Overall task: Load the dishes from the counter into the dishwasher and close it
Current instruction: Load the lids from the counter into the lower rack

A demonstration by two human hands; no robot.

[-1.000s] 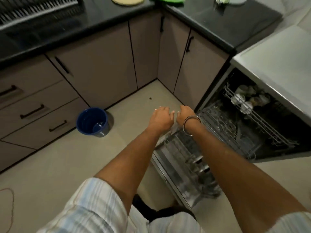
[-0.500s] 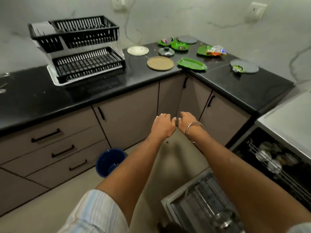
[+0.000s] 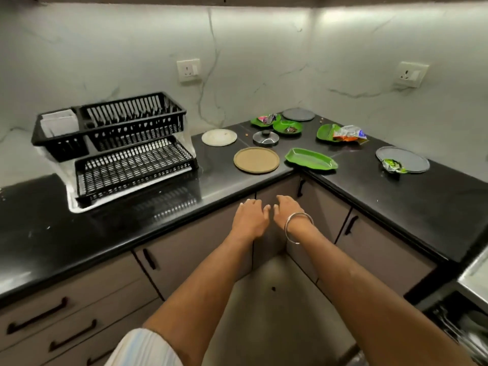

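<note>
A black two-tier drying rack (image 3: 118, 143) stands at the left of the frame. Two wall sockets (image 3: 188, 70) (image 3: 411, 74) sit on the marble-look backsplash (image 3: 264, 48). Below run taupe cabinet doors (image 3: 190, 249) and drawers with dark handles (image 3: 37, 315). Beige floor (image 3: 277, 313) fills the bottom centre.

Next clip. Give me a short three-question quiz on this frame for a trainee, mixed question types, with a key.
1. True or false: the left hand is gripping the tan round plate.
2. Multiple choice: what lies on the grey plate at the right end of the counter? A) a steel lid B) a green wrapper C) a spoon
3. Fill in: the bangle sits on the ____ wrist.

Key
1. False; both hands hang empty in front of the cabinets, below the counter edge.
2. B, the green wrapper.
3. Right; the bangle circles the wrist behind the right hand.
</note>
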